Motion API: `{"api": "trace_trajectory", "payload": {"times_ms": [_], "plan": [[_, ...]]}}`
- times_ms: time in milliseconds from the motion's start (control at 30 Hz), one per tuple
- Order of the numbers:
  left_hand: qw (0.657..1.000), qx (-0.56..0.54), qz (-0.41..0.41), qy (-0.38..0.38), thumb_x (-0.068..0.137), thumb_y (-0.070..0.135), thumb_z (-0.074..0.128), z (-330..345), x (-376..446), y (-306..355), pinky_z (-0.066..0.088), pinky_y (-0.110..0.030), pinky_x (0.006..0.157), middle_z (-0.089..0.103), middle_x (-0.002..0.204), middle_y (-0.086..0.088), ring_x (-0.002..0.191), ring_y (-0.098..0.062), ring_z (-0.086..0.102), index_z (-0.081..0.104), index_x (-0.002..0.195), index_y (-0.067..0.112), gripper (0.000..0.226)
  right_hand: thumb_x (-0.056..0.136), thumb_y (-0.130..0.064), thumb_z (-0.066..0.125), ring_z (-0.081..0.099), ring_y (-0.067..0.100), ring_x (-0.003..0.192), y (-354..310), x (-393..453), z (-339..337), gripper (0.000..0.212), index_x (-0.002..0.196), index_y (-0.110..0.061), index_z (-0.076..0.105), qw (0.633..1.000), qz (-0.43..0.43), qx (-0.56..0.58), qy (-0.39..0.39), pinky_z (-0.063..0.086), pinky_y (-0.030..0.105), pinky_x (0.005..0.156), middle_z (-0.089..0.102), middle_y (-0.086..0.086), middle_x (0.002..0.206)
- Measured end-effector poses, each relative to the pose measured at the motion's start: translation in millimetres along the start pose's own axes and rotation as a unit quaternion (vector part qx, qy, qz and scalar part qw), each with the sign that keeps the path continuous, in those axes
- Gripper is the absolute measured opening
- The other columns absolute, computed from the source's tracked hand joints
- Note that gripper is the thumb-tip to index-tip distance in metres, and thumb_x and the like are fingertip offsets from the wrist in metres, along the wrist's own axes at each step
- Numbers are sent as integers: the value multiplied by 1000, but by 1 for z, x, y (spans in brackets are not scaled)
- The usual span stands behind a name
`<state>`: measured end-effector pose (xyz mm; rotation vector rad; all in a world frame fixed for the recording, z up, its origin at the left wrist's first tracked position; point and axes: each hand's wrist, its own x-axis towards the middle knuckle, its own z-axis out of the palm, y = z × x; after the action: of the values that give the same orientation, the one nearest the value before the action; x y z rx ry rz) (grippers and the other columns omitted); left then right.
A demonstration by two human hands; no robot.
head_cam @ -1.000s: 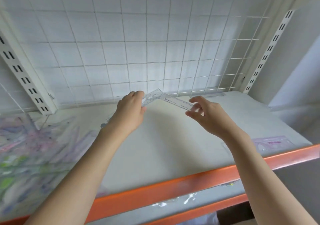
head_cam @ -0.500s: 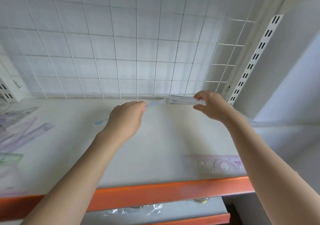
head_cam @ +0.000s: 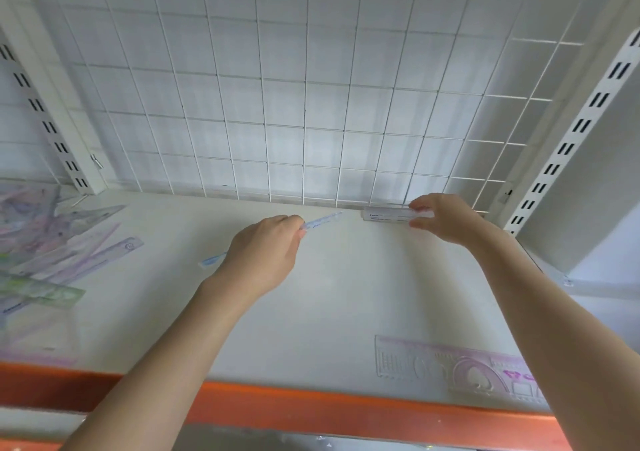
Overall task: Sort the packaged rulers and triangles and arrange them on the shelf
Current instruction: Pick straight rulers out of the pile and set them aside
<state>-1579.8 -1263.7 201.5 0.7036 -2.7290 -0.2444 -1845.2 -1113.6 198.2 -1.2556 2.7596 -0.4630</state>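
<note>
Against the grid beyond our right hand (head_cam: 441,218), which pinches a ruler (head_cam: 388,215), we should lay it flat while the left hand (head_cam: 265,253) grips another ruler (head_cam: 322,221).

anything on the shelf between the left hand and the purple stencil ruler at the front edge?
Head view: nothing. Between the left hand, gripping a clear ruler, and the purple stencil ruler there is only bare white shelf.

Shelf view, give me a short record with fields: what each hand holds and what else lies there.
left hand: grips a clear ruler, angled toward the back
right hand: pinches a white pack at the back right, by the wire grid
shelf left: pile of rulers
shelf front right: purple stencil ruler
</note>
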Motion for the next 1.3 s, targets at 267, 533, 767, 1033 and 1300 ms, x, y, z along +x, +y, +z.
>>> {"api": "trace_trajectory", "payload": {"times_ms": [267,533,767,1033,1300], "plan": [[999,-49,-12,-8,90,28,56,-2,4,9,42,-31,70,54,97,6,87,-23,54,53,114,19,26,84,-25,69,51,20,121,10,0,1,45,127,-14,57,999,14,28,-6,38,30,98,59,4,128],[992,-118,38,-32,83,17,67,1,12,18,38,-23,79,45,103,8,101,-17,50,45,116,15,40,89,-22,63,49,19,122,5,-16,-8,39,127,-14,56,999,1,34,29,35,24,92,58,3,128],[984,-126,113,-49,85,19,66,11,26,40,28,-13,77,49,112,3,94,-4,41,53,122,13,39,90,-23,60,52,21,118,8,-41,-15,34,123,-15,59,997,-16,31,67,37,25,92,58,3,128],[977,-105,156,-105,85,21,67,35,54,73,38,-25,91,61,117,3,110,-17,52,60,122,18,38,93,-23,56,54,18,114,34,-74,-23,30,122,-17,60,995,17,45,85,38,24,89,60,-2,124],[962,-199,130,-136,77,12,74,58,75,109,37,-18,83,63,116,-1,95,-8,52,60,120,14,45,93,-22,56,55,19,111,56,-90,-26,28,120,-17,61,994,47,44,93,39,23,86,61,-1,122]]}}
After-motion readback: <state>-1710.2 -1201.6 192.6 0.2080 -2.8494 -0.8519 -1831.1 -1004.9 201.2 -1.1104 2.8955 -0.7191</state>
